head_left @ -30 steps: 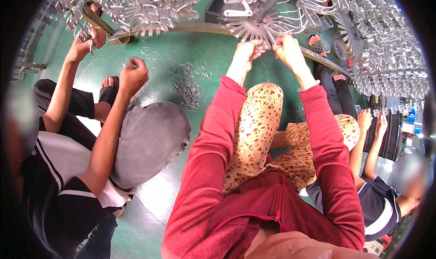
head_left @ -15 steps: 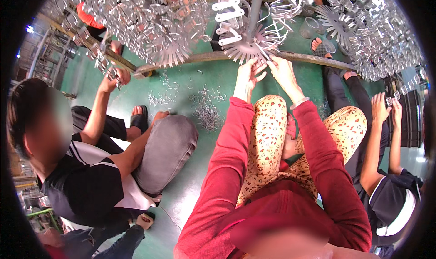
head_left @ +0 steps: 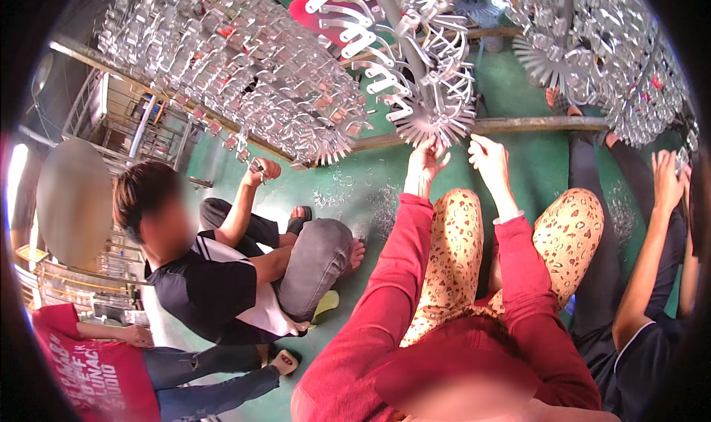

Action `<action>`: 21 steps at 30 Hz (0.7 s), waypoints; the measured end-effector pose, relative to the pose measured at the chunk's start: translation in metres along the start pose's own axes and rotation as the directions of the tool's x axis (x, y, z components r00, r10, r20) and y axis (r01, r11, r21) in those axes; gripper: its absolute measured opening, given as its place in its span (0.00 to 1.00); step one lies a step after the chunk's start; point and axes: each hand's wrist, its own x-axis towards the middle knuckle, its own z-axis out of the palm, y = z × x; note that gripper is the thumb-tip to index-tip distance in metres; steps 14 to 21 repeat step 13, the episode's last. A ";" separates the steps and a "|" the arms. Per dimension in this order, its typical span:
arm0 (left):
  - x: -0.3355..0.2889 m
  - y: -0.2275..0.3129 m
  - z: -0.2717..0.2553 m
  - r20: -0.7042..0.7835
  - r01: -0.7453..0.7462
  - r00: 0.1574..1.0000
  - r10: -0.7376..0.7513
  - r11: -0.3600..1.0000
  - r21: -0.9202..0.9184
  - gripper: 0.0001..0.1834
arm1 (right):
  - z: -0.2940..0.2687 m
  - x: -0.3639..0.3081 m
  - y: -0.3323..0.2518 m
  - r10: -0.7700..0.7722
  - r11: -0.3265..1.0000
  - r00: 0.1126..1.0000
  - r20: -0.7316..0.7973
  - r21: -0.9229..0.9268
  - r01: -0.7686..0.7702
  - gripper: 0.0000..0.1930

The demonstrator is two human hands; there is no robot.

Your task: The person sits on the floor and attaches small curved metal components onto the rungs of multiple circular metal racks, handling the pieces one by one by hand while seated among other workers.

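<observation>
In front of me a slotted metal disc [head_left: 433, 129] sits at the low end of a grey pole [head_left: 406, 33]. Bent silver metal arms [head_left: 355, 38] hang in rows around that pole. My left hand [head_left: 425, 164] is at the disc's near rim, thumb and fingertips closed on its edge, another finger sticking out to the right. Apart from the disc, just to its right, my right hand [head_left: 490, 163] is raised with its fingers curled into a pinch. Whatever its fingertips hold, if anything, is too small to make out.
Racks densely hung with silver parts [head_left: 237, 67] stand left and right [head_left: 629, 59]. A long bar [head_left: 518, 124] runs behind my hands. Small metal hooks [head_left: 385, 207] lie scattered on the green floor. A person [head_left: 215, 274] sits at left, another [head_left: 644, 296] at right.
My right hand has come away from the disc, moving right, its fingers now curled. My left hand stays at the disc's rim. The view has shifted, showing more of the left side.
</observation>
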 end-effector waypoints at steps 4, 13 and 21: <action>0.008 0.004 0.001 -0.030 -0.023 0.999 0.025 0.997 0.074 0.02 | -0.001 0.001 -0.003 -0.122 0.992 0.992 -0.024 0.000 0.123 0.15; 0.009 0.002 -0.003 0.089 -0.167 0.985 0.150 0.961 0.221 0.16 | 0.029 0.021 -0.092 -0.330 0.824 0.944 0.001 -0.488 0.288 0.27; 0.009 0.002 -0.003 0.089 -0.167 0.985 0.150 0.961 0.221 0.16 | 0.029 0.021 -0.092 -0.330 0.824 0.944 0.001 -0.488 0.288 0.27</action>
